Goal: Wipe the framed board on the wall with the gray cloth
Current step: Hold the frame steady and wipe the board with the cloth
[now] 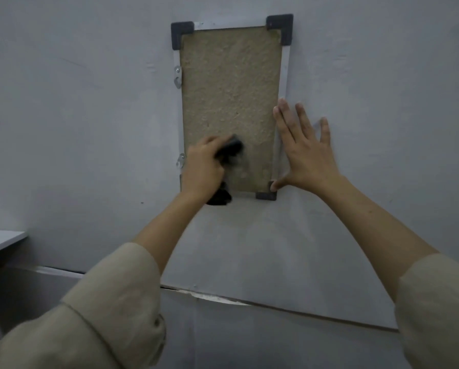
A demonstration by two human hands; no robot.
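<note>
Board (229, 83): tan, rough, dark corners. Left hand (201, 169) fingers clutch cloth (229, 149); right hand (302, 153) fingers spread, beside frame on gray wall (90, 102).

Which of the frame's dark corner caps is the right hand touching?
The lower right corner cap. The right hand lies flat with its thumb on that cap; the two top caps sit far above both hands.

Board (229, 102) on wall (90, 115) — cloth (229, 149) low left, shelf (2, 241) far left.
</note>
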